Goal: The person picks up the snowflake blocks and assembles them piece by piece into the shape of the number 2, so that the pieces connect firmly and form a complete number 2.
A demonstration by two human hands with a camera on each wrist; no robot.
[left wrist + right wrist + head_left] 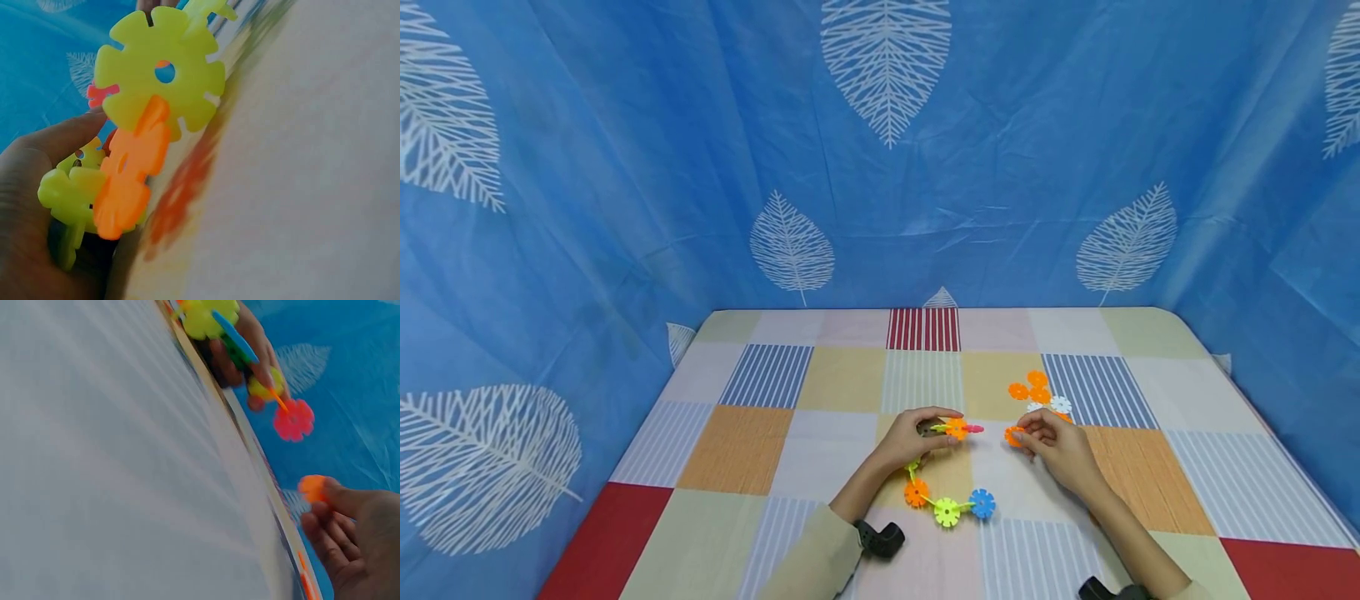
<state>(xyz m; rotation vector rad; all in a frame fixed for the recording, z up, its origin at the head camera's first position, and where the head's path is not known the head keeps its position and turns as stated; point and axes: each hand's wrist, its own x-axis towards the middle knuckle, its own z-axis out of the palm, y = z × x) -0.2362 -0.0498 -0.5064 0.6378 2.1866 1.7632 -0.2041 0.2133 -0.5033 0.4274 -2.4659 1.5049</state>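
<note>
My left hand (912, 440) grips one end of a chain of notched plastic flower discs. Near its fingertips sit an orange disc (957, 429) and, at the tip, a pink disc (294, 420). From the hand the chain curves back toward me through an orange disc (916, 493) and a yellow-green disc (947, 512) to a blue disc (982, 503). Part of the chain is hidden behind the left fingers. To the right, my right hand (1062, 450) pinches a loose orange disc (314, 487) between thumb and fingers, apart from the chain.
Beyond my right hand lie loose orange discs (1037, 392) and white discs (1060, 404), some partly covered by the hand. A patchwork cloth (842, 379) covers the table. Blue curtains (970, 183) with white leaves stand behind and at both sides.
</note>
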